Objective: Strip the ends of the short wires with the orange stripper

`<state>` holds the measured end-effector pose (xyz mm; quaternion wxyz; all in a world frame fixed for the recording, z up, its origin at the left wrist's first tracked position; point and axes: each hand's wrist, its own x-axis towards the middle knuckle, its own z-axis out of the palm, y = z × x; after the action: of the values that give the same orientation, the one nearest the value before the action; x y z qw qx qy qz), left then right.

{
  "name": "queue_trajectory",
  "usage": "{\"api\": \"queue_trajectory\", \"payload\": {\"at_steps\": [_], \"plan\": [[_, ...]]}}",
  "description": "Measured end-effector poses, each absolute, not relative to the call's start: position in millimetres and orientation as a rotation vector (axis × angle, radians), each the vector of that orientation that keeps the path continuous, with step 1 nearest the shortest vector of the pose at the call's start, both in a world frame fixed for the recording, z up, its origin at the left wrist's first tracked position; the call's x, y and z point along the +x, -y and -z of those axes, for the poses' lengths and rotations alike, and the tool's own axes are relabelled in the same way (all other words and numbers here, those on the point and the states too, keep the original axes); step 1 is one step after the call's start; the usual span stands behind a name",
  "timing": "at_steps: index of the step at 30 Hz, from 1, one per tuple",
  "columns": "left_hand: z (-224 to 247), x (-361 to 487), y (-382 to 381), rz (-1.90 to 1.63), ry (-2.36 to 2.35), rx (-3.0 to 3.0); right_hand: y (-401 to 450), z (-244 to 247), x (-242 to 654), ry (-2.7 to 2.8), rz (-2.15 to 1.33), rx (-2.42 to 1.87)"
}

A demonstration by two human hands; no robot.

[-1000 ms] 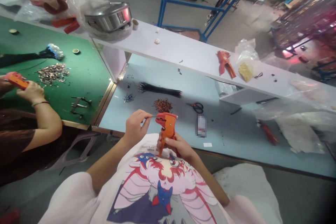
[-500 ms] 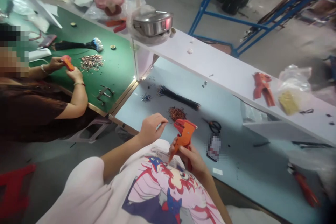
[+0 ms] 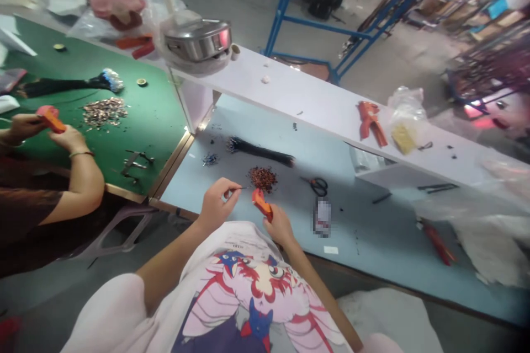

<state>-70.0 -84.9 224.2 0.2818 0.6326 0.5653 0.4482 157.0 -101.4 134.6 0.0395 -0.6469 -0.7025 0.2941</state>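
Note:
My left hand (image 3: 217, 201) pinches a thin dark wire (image 3: 244, 188) between thumb and fingertips, and its free end points right. Wrapped around an orange-and-red wire stripper (image 3: 262, 205) is my right hand (image 3: 280, 226). The stripper's red jaw end is a short gap from the wire tip. Just beyond it lies a pile of small copper-coloured scraps (image 3: 262, 178). A bundle of black wires (image 3: 265, 153) rests behind that pile, with a small heap of bluish bits (image 3: 210, 159) to its left.
Black-handled scissors (image 3: 318, 185) and a blurred-out phone-like item (image 3: 322, 216) lie to the right. A raised white shelf (image 3: 306, 105) runs behind, bearing a metal lunch box (image 3: 199, 39) and red-orange pliers-like tool (image 3: 371, 123). At left, a co-worker's hands (image 3: 68, 140) hold a similar stripper.
The stripper has turned and drawn away from the wire, its jaws now lower and apart from the tip. My left hand still pinches the wire. The camera view has swung right.

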Motion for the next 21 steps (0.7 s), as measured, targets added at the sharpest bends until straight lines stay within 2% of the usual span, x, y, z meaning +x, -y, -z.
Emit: {"api": "queue_trajectory", "payload": {"at_steps": [6, 12, 15, 18, 21], "plan": [[-223.6, -67.4, 84.4, -1.145, -1.444, 1.733, 117.8, -84.7, 164.5, 2.186, -0.893, -2.129], [-225.7, -64.0, 82.6, -1.119, -1.4, 1.785, 112.7, -73.1, 163.7, 2.136, -0.933, -2.078], [-228.2, -63.0, 80.3, -1.096, -1.397, 1.849, 102.4, -92.4, 156.1, 2.098, -0.891, -1.963], [-229.3, -61.3, 78.8, -1.076, -1.418, 1.935, 92.9, -134.0, 146.5, 2.023, -0.782, -1.823], [-227.7, -58.0, 78.4, -1.032, -1.445, 1.994, 85.3, -183.2, 138.9, 1.913, -0.61, -1.432]]}}
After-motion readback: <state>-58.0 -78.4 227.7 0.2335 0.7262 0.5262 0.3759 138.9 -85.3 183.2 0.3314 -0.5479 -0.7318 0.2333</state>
